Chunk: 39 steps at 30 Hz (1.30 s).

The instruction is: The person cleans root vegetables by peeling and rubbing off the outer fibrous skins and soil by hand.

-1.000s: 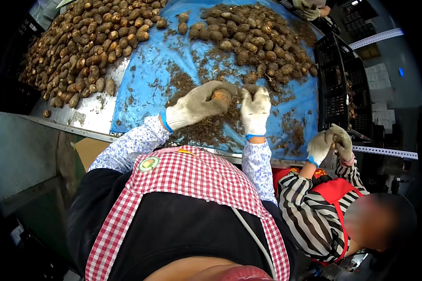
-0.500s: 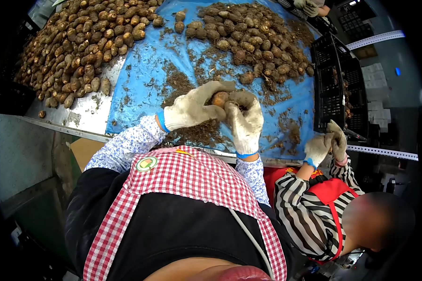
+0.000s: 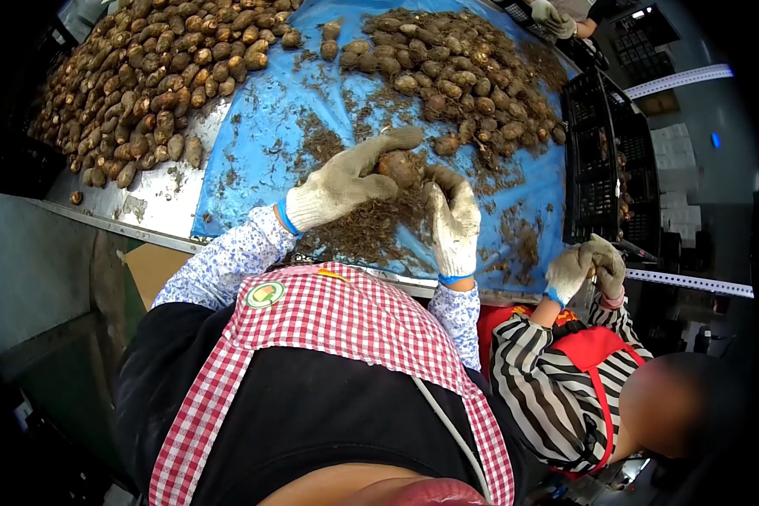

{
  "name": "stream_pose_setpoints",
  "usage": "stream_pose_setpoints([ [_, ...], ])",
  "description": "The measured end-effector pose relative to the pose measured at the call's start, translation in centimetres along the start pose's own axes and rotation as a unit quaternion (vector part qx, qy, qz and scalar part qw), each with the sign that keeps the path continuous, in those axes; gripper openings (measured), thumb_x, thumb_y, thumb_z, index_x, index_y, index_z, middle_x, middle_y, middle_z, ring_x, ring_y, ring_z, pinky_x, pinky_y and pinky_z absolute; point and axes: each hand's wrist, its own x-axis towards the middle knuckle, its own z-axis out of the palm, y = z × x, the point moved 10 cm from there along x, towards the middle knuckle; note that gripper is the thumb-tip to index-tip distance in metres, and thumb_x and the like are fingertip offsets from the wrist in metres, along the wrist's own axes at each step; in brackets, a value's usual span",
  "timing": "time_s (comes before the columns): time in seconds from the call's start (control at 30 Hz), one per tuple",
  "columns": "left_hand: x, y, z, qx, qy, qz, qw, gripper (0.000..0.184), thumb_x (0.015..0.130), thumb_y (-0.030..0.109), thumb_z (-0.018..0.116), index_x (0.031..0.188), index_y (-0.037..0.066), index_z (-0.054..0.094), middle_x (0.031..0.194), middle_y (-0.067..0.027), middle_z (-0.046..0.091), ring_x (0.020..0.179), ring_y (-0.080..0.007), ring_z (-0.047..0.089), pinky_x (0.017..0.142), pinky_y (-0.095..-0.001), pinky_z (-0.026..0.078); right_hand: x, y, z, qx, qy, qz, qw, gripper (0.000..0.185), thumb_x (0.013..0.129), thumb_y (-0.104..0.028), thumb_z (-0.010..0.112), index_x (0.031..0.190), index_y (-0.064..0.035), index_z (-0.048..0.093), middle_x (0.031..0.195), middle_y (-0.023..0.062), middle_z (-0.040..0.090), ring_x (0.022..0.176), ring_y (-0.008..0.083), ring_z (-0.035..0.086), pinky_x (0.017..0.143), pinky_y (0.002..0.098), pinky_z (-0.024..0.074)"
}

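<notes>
My left hand (image 3: 341,184), in a soiled white work glove, grips a round brown taro (image 3: 401,169) between thumb and fingers above the blue sheet. Just right of the taro is my right hand (image 3: 454,215), gloved too, its fingers curled in toward the thumb. Whether anything small is pinched there is hidden. Beneath both hands lie loose dark root fibres (image 3: 371,239). Farther back on the sheet rises a pile of hairy taros (image 3: 447,72).
A large heap of cleaner taros (image 3: 156,80) covers the metal table (image 3: 164,185) at left. Black crates (image 3: 589,152) stand at right. Beside me a co-worker in a striped sleeve (image 3: 535,371) works with gloved hands (image 3: 584,268); another person's gloves (image 3: 552,17) show at top right.
My right hand has drawn back slightly to the right from the taro, exposing more of it. The left hand keeps its hold. The co-worker's hands have shifted slightly.
</notes>
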Motion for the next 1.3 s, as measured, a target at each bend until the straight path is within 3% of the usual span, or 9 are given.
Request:
stream_pose_setpoints([
  [0.2,-0.2,-0.8,1.2,0.022,-0.019,-0.004,1.0,0.087,0.082,0.049,0.071,0.145,0.0,0.035,0.15,-0.0197,0.036,0.14,-0.0302,0.033,0.116,-0.0431,0.028,0.0,-5.2,0.6,0.038,-0.02,-0.157,0.987,0.035,0.085,-0.001,0.067,0.119,-0.0039,0.059,0.114,0.014,0.061,0.101,0.0254,0.062,0.088,0.0356,0.0509],
  [0.4,-0.3,-1.4,0.4,0.034,-0.014,-0.021,0.999,0.085,0.082,0.037,0.075,0.145,-0.002,0.033,0.143,-0.0193,0.043,0.131,-0.0303,0.045,0.104,-0.0414,0.043,0.7,-0.7,-0.1,0.042,0.061,-0.035,0.997,0.016,0.085,-0.004,0.064,0.1,-0.0005,0.062,0.103,0.0151,0.064,0.093,0.0238,0.063,0.079,0.0356,0.0518],
  [0.5,-0.4,-1.9,-0.5,-0.08,0.013,-0.061,0.995,0.082,0.084,0.029,0.074,0.146,-0.002,0.031,0.14,-0.018,0.045,0.127,-0.0278,0.048,0.096,-0.0368,0.05,0.6,-0.9,-2.9,-0.238,0.145,-0.134,0.951,0.006,0.088,-0.008,0.064,0.092,-0.0036,0.065,0.084,0.0114,0.067,0.076,0.0235,0.064,0.07,0.0343,0.0522],
  [0.57,-0.3,-1.7,-0.9,-0.089,0.027,-0.049,0.994,0.079,0.085,0.024,0.071,0.147,-0.002,0.029,0.138,-0.0172,0.047,0.124,-0.0264,0.05,0.093,-0.0341,0.052,1.0,-0.2,-2.6,-0.154,0.108,-0.064,0.98,0.006,0.089,-0.009,0.064,0.089,-0.0029,0.066,0.081,0.0129,0.067,0.071,0.0265,0.064,0.068,0.0363,0.0514],
  [0.67,0.2,-0.9,0.3,-0.178,0.028,-0.064,0.982,0.075,0.081,0.013,0.07,0.145,-0.002,0.032,0.14,-0.0218,0.041,0.126,-0.0291,0.051,0.097,-0.0368,0.053,0.0,-0.5,-0.9,-0.256,0.063,-0.173,0.949,0.014,0.093,-0.007,0.059,0.101,0.0001,0.068,0.092,0.015,0.068,0.083,0.0277,0.065,0.071,0.0358,0.0516],
  [0.93,-0.3,-3.1,0.6,-0.414,-0.049,-0.033,0.908,0.056,0.099,0.021,0.052,0.146,-0.001,0.031,0.133,-0.0241,0.051,0.114,-0.0368,0.06,0.092,-0.0446,0.056,0.4,-0.5,-0.2,-0.261,0.034,-0.154,0.953,0.043,0.086,-0.001,0.06,0.128,-0.0044,0.056,0.093,0.0234,0.066,0.078,0.0365,0.066,0.066,0.0417,0.0529],
  [0.97,-0.3,-3.2,1.2,-0.511,-0.059,-0.07,0.855,0.053,0.101,0.022,0.049,0.145,-0.001,0.032,0.131,-0.0244,0.053,0.115,-0.0385,0.059,0.092,-0.046,0.055,0.3,0.2,0.2,-0.284,0.023,-0.155,0.946,0.043,0.085,-0.001,0.061,0.127,-0.0047,0.057,0.09,0.0224,0.066,0.076,0.0357,0.066,0.065,0.0414,0.0526],
  [1.2,-0.7,-5.7,1.8,-0.532,-0.004,-0.132,0.837,0.055,0.104,0.026,0.036,0.149,-0.003,0.022,0.137,-0.0296,0.044,0.124,-0.0416,0.051,0.102,-0.05,0.047,0.0,-1.1,-1.6,-0.284,0.054,-0.057,0.956,0.013,0.083,-0.017,0.075,0.089,-0.0053,0.073,0.076,0.0162,0.068,0.062,0.0277,0.066,0.055,0.0321,0.0507],
  [1.3,-0.6,-6.2,2.3,-0.533,-0.021,-0.142,0.834,0.055,0.104,0.026,0.036,0.149,-0.003,0.023,0.14,-0.0276,0.042,0.125,-0.0406,0.05,0.104,-0.0501,0.045,-0.2,-3.7,-2.7,-0.163,0.151,-0.161,0.962,0.013,0.082,-0.014,0.076,0.089,-0.0039,0.073,0.071,0.0131,0.068,0.057,0.026,0.063,0.056,0.0315,0.051],
])
